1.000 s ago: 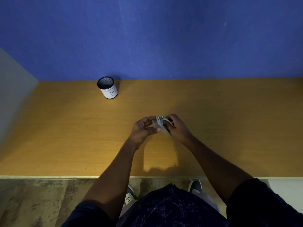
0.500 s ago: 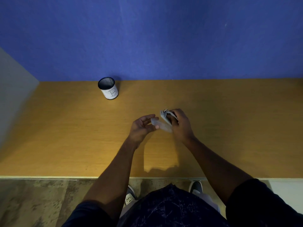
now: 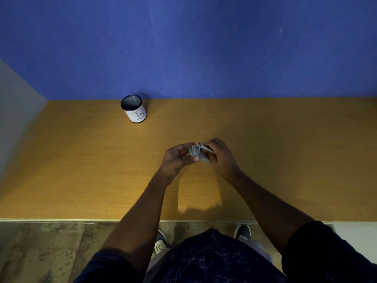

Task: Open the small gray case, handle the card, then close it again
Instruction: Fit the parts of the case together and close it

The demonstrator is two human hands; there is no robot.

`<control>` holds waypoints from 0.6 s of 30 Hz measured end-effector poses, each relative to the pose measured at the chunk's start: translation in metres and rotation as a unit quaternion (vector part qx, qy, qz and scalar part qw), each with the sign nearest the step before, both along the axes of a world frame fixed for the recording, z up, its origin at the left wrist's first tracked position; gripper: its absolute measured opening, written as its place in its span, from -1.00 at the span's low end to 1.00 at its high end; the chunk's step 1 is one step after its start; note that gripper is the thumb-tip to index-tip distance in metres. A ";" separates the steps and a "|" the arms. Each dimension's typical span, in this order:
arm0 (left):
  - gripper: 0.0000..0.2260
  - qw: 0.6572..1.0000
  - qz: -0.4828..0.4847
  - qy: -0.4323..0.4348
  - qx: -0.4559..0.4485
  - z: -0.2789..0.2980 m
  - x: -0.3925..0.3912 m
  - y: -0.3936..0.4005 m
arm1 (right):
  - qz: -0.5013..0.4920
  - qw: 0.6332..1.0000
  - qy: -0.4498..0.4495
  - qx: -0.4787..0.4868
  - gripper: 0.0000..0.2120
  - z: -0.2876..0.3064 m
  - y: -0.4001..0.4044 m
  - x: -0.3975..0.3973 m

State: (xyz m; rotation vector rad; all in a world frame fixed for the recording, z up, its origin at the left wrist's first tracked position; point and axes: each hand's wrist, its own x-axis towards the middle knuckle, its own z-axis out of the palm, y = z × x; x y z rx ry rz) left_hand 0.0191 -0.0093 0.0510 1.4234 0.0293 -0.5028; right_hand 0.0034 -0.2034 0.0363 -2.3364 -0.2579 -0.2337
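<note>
The small gray case is held above the middle of the yellow-brown table. My right hand grips its right side, fingers curled over the top. My left hand pinches its left end, where a pale flat piece, probably the card, stands against the case. A small metal clasp sticks up at the top edge. The hands hide most of the case, so I cannot tell how far it gapes.
A white mesh pen cup marked with a letter B stands at the back left, near the blue wall. A grey side panel borders the table on the left. The front edge runs below my forearms.
Half a second ago my hands were apart, a pale flat piece stretched between them. Now they have come back together and that piece lies against the case.
</note>
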 end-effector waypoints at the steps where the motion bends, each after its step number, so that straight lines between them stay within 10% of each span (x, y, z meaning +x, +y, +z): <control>1: -0.48 1.000 -0.002 -0.002 0.000 0.001 0.000 0.000 | -0.001 1.000 0.003 0.004 -0.77 0.000 0.001 0.000; 18: -0.50 1.000 0.023 0.005 -0.018 0.006 0.000 -0.001 | -0.007 1.000 -0.004 0.011 -0.82 0.004 0.002 0.003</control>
